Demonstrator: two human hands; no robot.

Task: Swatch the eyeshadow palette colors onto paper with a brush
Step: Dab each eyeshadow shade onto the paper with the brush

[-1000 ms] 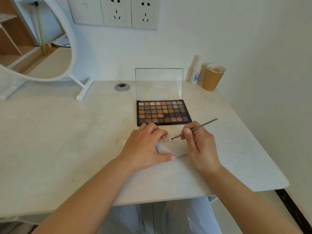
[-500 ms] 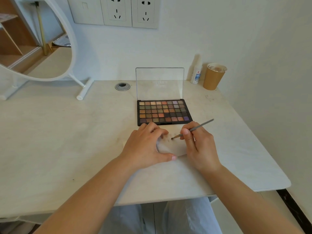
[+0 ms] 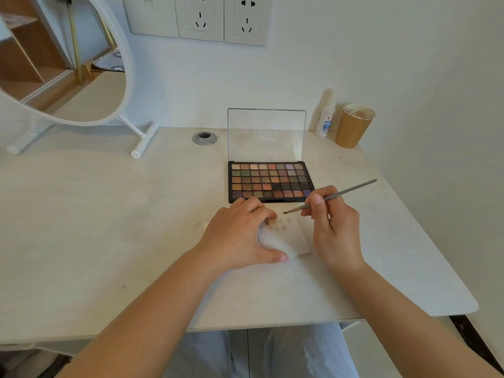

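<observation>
1. Our right hand (image 3: 334, 227) pinches the brush (image 3: 331, 197) between thumb and fingers, near the lower part of its thin grey handle; the handle slants up and to the right, past the hand.
2. We see the brush's dark tip pointing left, above the upper right part of the paper (image 3: 289, 238); whether it touches the sheet we cannot tell.
3. Our left hand (image 3: 240, 236) lies on the paper with fingers loosely bent and thumb stretched along the near edge, pressing the sheet to the table (image 3: 109, 227) and gripping nothing.
4. We can make out a few small brownish swatches on the paper, just right of our left fingertips.
5. We find the eyeshadow palette (image 3: 270, 181) just beyond both hands, flat on the table, its clear lid (image 3: 266, 135) standing upright at the back. Its pans run in rows of tan, orange, brown, green and purple, with several darker ones toward the lower right.
6. We have a round mirror (image 3: 68, 64) on a white stand at the far left, and a grey cable grommet (image 3: 204, 138) in the table left of the palette's lid.
7. We note a small white bottle (image 3: 324, 118) and a brown paper cup (image 3: 353, 126) against the wall at the far right corner, side by side.
8. We see wall sockets (image 3: 221, 17) above the palette.
</observation>
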